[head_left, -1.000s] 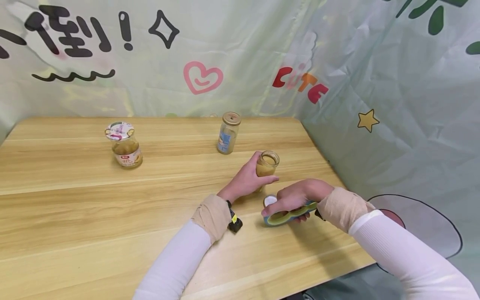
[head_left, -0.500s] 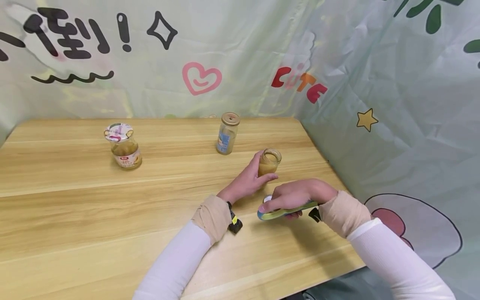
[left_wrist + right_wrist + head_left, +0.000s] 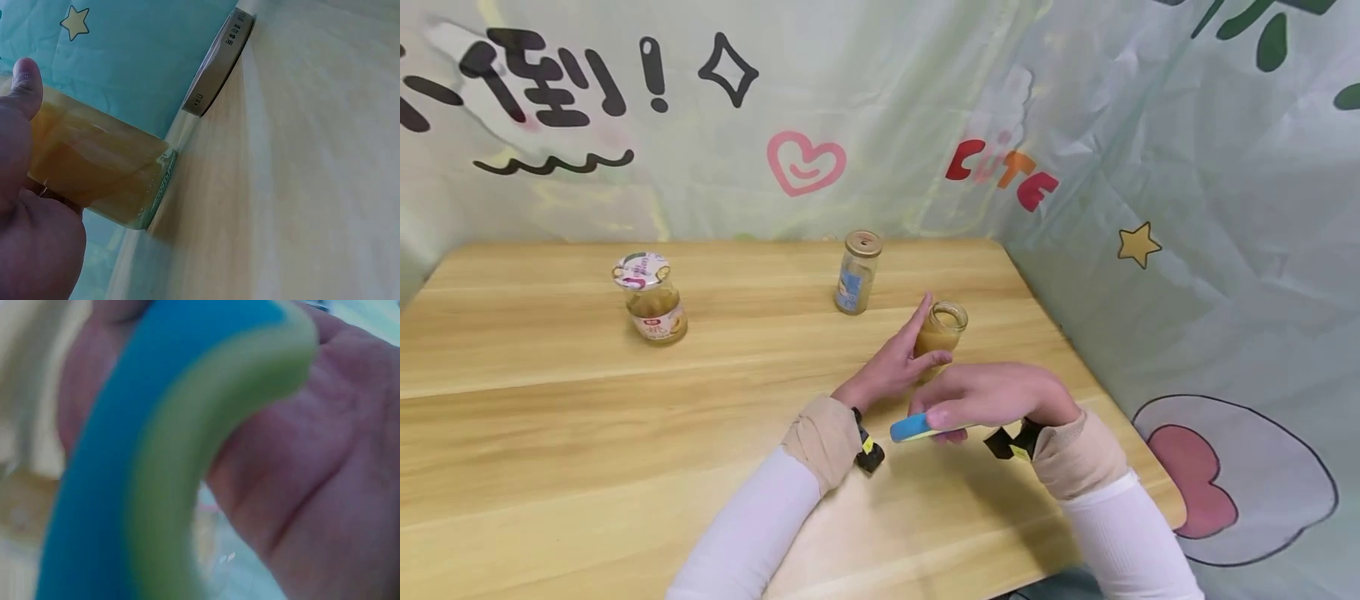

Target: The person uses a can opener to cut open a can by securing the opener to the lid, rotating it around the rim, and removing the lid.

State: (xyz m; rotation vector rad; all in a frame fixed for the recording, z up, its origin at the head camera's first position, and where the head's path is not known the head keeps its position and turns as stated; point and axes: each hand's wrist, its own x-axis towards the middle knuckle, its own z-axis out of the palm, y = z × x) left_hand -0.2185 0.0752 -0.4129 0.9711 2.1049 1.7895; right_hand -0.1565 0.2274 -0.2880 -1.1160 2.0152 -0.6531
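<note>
My left hand point(image 3: 887, 367) grips an open glass jar point(image 3: 942, 329) with yellowish-brown contents. The jar stands upright on the table, its base visible in the left wrist view. My right hand point(image 3: 988, 396) holds a blue and green jar opener point(image 3: 913, 427), close in front of the jar. Seen nearly edge-on in the head view, the opener shows its curved inner side in the blurred right wrist view, with thumb and fingers around it. A round jar lid point(image 3: 219, 65) with dark print lies on the table near the jar, apart from it. In the head view, the right hand hides that lid.
A capped jar with a blue label point(image 3: 856, 275) stands behind my left hand. Farther left is a peach jar point(image 3: 653, 302) under a printed cover. The wooden table point(image 3: 625, 442) meets a patterned cloth wall point(image 3: 895, 108) at the back and right.
My right hand has turned and shifted left with the opener, which now shows its blue edge. The white lid underside beside it has gone out of sight in the head view.
</note>
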